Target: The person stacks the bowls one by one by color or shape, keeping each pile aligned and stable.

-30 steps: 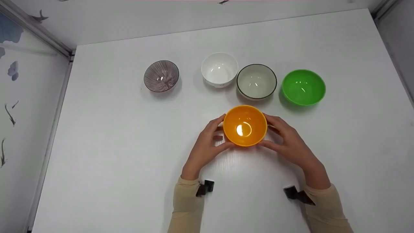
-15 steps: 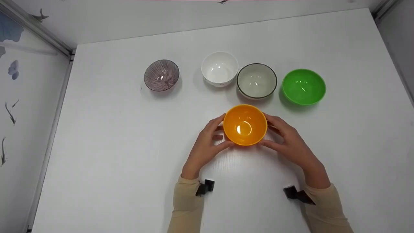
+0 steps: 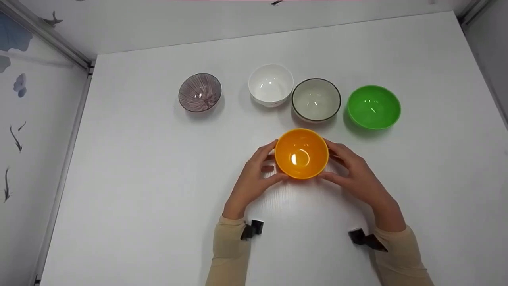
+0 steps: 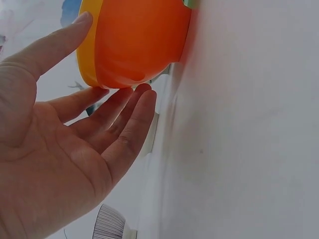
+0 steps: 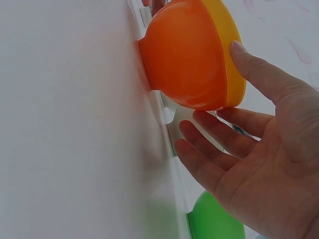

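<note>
An orange bowl [image 3: 301, 154] with a yellow rim stands upright on the white table, held from both sides. My left hand [image 3: 253, 174] holds its left side, the thumb [image 4: 65, 42] at the near rim and fingertips against the wall. On the opposite side my right hand [image 3: 353, 172] grips it likewise, its thumb [image 5: 259, 72] pressing the rim. In both wrist views the lower fingers spread loosely below the bowl's side. The bowl's foot sits right at the table surface, and its inside shows nothing but reflections.
Behind the orange bowl stand a white bowl [image 3: 271, 85], a pale grey bowl [image 3: 316, 99] with a dark rim and a green bowl [image 3: 374, 107]. A purple streaked bowl [image 3: 200, 92] is farther left. Walls border the table [image 3: 131, 178] at the back and sides.
</note>
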Motion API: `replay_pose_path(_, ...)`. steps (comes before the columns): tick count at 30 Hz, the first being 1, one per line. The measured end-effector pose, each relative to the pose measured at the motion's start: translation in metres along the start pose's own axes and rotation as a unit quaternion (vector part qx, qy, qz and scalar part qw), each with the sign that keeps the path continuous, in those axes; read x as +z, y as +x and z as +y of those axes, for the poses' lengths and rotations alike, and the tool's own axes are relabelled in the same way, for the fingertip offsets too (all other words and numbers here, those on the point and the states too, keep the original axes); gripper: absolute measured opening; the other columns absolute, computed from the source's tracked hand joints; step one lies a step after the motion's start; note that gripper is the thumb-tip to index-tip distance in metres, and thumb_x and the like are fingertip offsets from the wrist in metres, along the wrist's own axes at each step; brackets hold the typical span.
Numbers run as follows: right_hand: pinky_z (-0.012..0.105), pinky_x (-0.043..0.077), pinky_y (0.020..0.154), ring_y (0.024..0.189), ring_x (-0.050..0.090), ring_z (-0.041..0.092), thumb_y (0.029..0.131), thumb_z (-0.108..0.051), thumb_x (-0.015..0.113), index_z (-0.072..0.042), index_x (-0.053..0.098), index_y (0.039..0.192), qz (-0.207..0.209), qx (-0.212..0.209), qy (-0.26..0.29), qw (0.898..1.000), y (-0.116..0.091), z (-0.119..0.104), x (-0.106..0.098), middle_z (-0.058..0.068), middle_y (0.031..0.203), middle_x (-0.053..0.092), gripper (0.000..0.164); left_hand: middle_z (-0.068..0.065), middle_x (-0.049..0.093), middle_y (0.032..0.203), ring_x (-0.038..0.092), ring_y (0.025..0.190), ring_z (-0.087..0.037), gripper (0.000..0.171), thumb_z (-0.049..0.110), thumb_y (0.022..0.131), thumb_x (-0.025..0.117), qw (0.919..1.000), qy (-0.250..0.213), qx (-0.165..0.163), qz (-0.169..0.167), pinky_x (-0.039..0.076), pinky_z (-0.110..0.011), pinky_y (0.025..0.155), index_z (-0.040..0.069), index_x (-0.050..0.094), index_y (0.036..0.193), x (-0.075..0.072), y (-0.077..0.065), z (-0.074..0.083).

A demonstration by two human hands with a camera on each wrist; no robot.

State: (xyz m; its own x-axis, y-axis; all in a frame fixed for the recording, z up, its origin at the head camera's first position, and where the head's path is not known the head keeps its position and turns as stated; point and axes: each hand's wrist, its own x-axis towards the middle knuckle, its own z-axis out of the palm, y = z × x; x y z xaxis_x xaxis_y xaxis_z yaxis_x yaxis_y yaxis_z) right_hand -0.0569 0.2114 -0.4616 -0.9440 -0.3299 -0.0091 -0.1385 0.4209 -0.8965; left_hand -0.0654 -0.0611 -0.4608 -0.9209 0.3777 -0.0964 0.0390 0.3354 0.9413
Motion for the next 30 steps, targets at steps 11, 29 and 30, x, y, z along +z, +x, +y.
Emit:
replay_pose_path(11,0.005,0.038,0.107,0.127,0.048,-0.009,0.084,-0.021,0.081,-0.017,0.044,0.151,-0.002,0.006,0.002,1.000,0.000,-0.001,0.000,0.003,0.147,0.052,0.076,-0.004,0.046,0.153,0.056,0.128,-0.022,0.081,0.026,0.086,0.078,1.0000,0.004,-0.003,-0.008,0.054,-0.031,0.104,0.015,0.037,0.154,-0.002,0.000,0.000)
replay_pose_path(29,0.004,0.037,0.107,0.126,0.047,-0.009,0.086,-0.024,0.079,-0.019,0.043,0.151,-0.003,0.014,0.000,1.000,0.001,-0.002,-0.001,0.002,0.148,0.051,0.075,-0.004,0.044,0.155,0.055,0.132,-0.023,0.075,0.022,0.089,0.076,0.9996,-0.008,-0.024,0.012,0.051,-0.036,0.108,0.013,0.038,0.153,-0.014,-0.004,-0.002)
replay_pose_path(30,0.004,0.037,0.107,0.127,0.047,-0.009,0.086,-0.024,0.079,-0.019,0.043,0.151,-0.003,0.014,0.000,1.000,0.001,-0.002,-0.001,0.002,0.148,0.051,0.075,-0.004,0.045,0.155,0.055,0.132,-0.023,0.075,0.022,0.089,0.076,0.9995,-0.007,-0.027,0.015,0.051,-0.036,0.109,0.014,0.038,0.153,-0.015,-0.004,-0.002)
